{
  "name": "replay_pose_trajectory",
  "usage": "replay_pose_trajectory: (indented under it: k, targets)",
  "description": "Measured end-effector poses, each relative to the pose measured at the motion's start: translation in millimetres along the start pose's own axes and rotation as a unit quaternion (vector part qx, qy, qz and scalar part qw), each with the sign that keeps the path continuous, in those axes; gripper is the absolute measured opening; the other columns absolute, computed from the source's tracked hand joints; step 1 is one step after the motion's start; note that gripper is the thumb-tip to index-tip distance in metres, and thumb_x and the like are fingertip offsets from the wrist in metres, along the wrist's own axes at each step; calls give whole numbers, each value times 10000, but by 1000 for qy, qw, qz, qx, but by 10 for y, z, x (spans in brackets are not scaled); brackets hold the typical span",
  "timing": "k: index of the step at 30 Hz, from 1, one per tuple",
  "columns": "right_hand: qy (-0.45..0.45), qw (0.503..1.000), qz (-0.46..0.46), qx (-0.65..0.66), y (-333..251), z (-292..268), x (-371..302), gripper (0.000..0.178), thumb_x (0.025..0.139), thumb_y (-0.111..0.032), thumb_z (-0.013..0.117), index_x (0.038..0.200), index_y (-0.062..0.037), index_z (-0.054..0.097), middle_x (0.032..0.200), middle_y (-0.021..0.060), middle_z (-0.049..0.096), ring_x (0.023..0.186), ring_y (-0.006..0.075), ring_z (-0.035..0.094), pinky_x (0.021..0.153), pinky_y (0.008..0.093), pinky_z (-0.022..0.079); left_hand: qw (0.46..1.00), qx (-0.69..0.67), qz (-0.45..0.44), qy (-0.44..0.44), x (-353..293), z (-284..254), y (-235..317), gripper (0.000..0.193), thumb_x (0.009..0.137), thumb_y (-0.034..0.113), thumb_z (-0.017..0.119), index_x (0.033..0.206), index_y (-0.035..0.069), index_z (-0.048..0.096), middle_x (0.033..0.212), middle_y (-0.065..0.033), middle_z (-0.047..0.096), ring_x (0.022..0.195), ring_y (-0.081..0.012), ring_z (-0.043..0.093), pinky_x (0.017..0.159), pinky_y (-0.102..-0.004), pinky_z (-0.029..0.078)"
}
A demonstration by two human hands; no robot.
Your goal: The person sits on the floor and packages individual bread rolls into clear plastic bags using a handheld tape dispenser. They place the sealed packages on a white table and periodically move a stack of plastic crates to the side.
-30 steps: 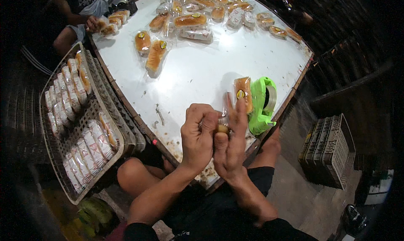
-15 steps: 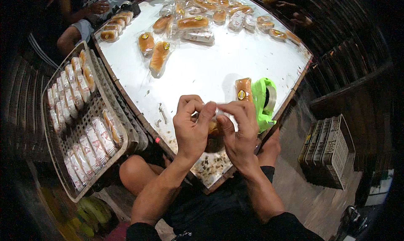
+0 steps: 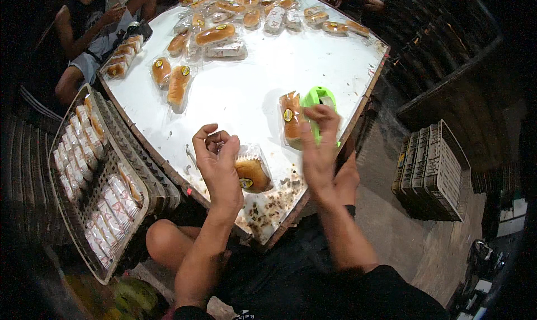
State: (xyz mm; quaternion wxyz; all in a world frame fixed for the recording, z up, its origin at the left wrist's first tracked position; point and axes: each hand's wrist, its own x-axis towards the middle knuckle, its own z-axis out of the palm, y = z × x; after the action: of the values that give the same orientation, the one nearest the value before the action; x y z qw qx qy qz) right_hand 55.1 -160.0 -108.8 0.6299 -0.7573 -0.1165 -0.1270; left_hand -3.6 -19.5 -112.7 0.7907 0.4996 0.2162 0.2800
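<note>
A bread roll in a clear plastic bag [image 3: 253, 174] lies on the white table at its near corner. Just left of it is my left hand [image 3: 217, 166], fingers loosely curled and the thumb apart, near the bag's upper end. My right hand [image 3: 320, 152] is smeared by motion in front of the green tape dispenser [image 3: 317, 94] and covers part of it; whether it holds anything is unclear. Another bagged bread roll [image 3: 290, 118] with a round yellow label touches or nearly touches the dispenser's left side.
Many bagged rolls [image 3: 215, 34] crowd the table's far side. To the left stands a plastic crate [image 3: 106, 177] with rows of packed bread. Stacked crates [image 3: 430, 169] sit on the floor at right. Another person [image 3: 89, 34] sits at the far left.
My hands have parted from the bag they were both pinching. The bagged roll now rests on the table, and my right hand has moved right and up to the tape dispenser. The view has shifted.
</note>
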Motion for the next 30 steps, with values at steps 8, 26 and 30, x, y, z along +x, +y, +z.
replay_pose_trajectory:
  k: [8,26,30]
  targets:
    - [-28,937,141,-319,1192,-854,293,427,890,-398,662,876,27,703,1034,210,620,1035,353,587,909,446,437,996,13,-32,-86,64,127,-150,546,947,45,580,1455,27,380,918,-12,559,844,-70,491,801,-238,418]
    - [-105,992,44,63,-128,530,-340,275,896,-108,616,1146,-1,571,1044,107,513,989,214,540,867,350,463,993,98,51,-34,-10,38,-93,372,991,92,523,1339,-7,435,818,-28,552,747,-89,496,679,-230,418]
    - [-181,946,205,174,-150,382,-250,547,878,-117,601,1354,-19,349,1129,110,473,1020,210,530,893,364,463,973,172,133,-83,-119,9,-49,387,983,54,518,1331,-13,362,870,-52,543,820,-109,523,748,-261,448]
